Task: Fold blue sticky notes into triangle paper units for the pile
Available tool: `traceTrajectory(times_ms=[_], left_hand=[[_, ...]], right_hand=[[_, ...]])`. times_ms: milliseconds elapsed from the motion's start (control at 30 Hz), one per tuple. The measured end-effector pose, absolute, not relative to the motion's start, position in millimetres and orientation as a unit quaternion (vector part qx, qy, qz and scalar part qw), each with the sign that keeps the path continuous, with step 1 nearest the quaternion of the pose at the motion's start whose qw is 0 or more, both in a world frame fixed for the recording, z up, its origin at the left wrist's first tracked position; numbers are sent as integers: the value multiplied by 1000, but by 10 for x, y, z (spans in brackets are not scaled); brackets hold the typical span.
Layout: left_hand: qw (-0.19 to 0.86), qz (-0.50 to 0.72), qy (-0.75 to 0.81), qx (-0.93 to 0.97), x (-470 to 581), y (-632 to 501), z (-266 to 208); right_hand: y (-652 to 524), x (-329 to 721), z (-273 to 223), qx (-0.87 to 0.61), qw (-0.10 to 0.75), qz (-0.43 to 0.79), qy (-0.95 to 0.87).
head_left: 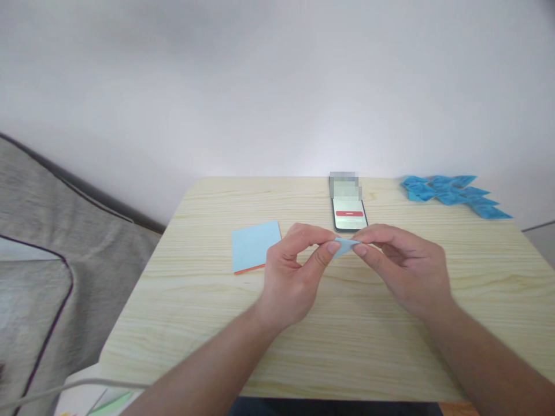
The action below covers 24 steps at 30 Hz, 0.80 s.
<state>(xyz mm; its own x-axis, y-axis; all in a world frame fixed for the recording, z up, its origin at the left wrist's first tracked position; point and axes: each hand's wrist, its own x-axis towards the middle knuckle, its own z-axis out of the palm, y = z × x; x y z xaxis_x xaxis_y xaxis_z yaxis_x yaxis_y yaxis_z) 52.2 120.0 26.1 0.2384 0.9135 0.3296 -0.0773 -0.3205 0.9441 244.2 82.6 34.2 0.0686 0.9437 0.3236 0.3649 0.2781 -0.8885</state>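
I had a pale cable (87, 382) at the near left, beside the near edge of the counter (303, 370). Farther in, the left hand (295, 277) and right hand (411, 271) met around one small piece of light-blue paper (342, 247). Each grip was clamped on it, thumb against forefinger, the left on its left end and the right on its right end. The piece looked folded and appeared to be held above the counter, so I judged that a crease could run crooked with nothing flat behind it. Fingertips hid both ends, and edges out of line might go unnoticed; an uneven outward pull could tear it or make it slip.

To the left lay a stack of light-blue paper (255, 247) with orange showing beneath. The left hand overlapped its right side in my view; I couldn't tell whether they touched, but a swing leftward could knock the stack askew. Just beyond the fingers lay a phone (349, 215), which a forward reach might nudge. At the far right, blue folded pieces (448, 197) sat grouped before the wall (277, 86).
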Motion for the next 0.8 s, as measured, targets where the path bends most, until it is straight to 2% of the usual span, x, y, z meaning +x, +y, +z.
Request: traceTrajectory(times_ms=[300,433,633,800], left_hand=[[451,536,325,635,529,1205,247],[446,532,332,638,531,1220,249],[486,460,370,645,535,1234,282],[507,423,357,661,536,1243,270]], right_hand=[[827,2427,301,-520,530,285,-606],[825,2441,304,-532,514,306,-599],[839,2437,286,-523,526,337,-580],[863,2442,245,-522,503,379,-575]])
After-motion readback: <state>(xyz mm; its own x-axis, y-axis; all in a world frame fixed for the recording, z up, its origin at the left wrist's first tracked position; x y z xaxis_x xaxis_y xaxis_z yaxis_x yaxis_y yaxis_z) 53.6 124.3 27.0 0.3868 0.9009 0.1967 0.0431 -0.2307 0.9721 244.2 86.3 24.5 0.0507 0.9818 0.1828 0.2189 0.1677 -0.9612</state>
